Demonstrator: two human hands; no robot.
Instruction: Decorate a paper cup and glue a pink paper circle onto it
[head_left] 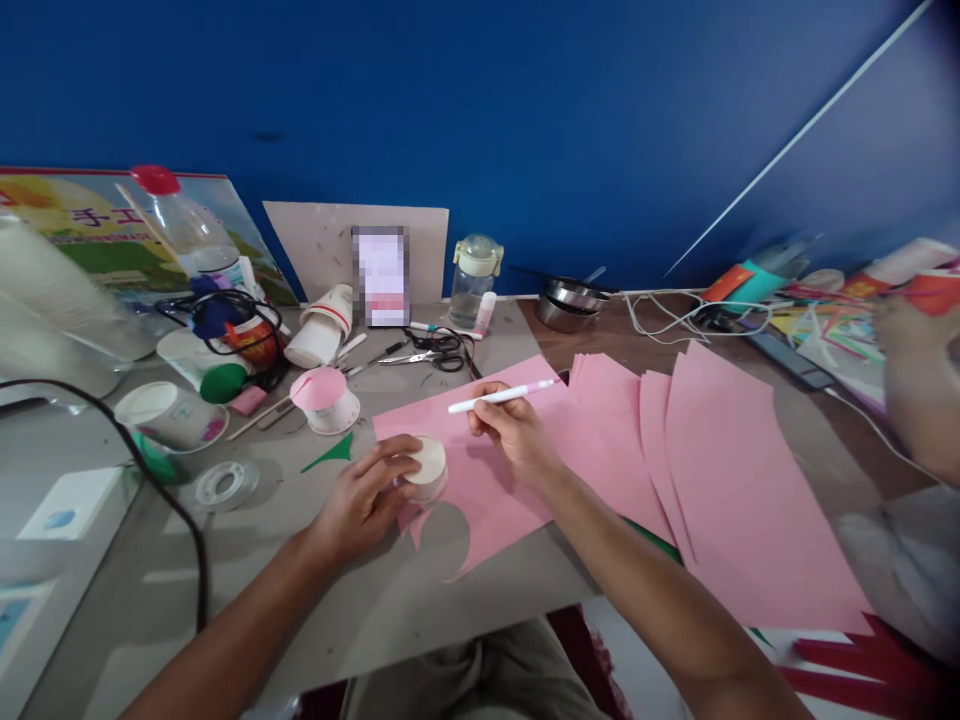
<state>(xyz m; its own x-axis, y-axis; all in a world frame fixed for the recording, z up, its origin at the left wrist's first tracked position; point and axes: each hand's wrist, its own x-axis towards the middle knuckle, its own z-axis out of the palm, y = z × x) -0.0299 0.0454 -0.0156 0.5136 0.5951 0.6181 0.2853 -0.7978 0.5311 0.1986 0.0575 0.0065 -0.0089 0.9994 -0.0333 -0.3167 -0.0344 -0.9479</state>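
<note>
"Right hand (506, 425) first: what is held in it?"

"A white pen (491, 398) is gripped there between thumb and fingers. It is held nearly level above the pink sheet (487, 500), its pinkish end pointed to the right."

"And the left hand (375, 492)?"

"A small white cup (430, 462) is grasped by it, with the fingers laid over the top and side. The cup's flat, pale face is turned up, and the cup is stood on the left part of the pink sheet."

"Is that sheet whole?"

"No. A rounded piece is missing from its near edge, just below the cup, and the grey table (390, 600) is seen through the notch."

"What is found to the left?"

"A pink-topped cup (324, 392) is set beyond the left hand. A green scrap (334, 453) is seen between them, and a roll of tape (225, 486) is placed farther left."

"And toward the wall?"

"A pair of scissors (437, 354) is laid flat. Behind it, a phone (381, 275) is propped against a pale board (319, 250), with a lidded jar (474, 285) stood to its right."

"On the right side?"

"More pink sheets (750, 490) are spread there, partly overlapped. At the far right edge, a blurred arm (922, 380) of another person is seen."
</note>
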